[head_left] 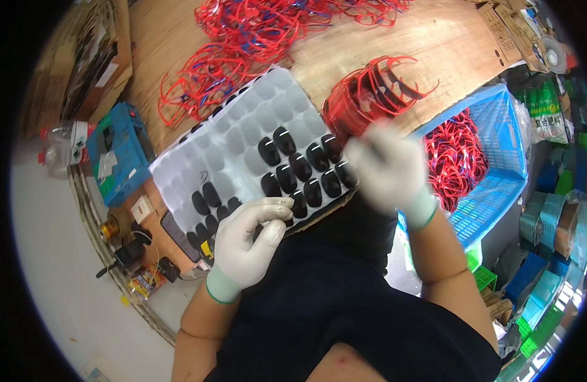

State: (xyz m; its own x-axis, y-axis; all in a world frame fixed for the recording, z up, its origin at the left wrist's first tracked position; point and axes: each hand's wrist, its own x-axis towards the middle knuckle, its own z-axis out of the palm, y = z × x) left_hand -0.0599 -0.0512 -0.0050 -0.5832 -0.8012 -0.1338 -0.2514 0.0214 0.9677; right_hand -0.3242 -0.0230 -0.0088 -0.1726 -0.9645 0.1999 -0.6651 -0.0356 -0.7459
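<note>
A clear moulded plastic tray with oval pockets rests on the wooden table edge, tilted toward me. Several dark oval lenses fill pockets at its right and lower left. My left hand, in a white glove, grips the tray's near edge with the thumb beside a lens. My right hand, also gloved and blurred by motion, hovers at the tray's right edge near a stack of red glasses frames. Whether it holds anything cannot be made out.
Loose red frames lie heaped on the wooden table. A blue crate with more red frames sits at my right. A blue box, a plastic bottle and small tools are at my left. Cardboard boxes stand at far left.
</note>
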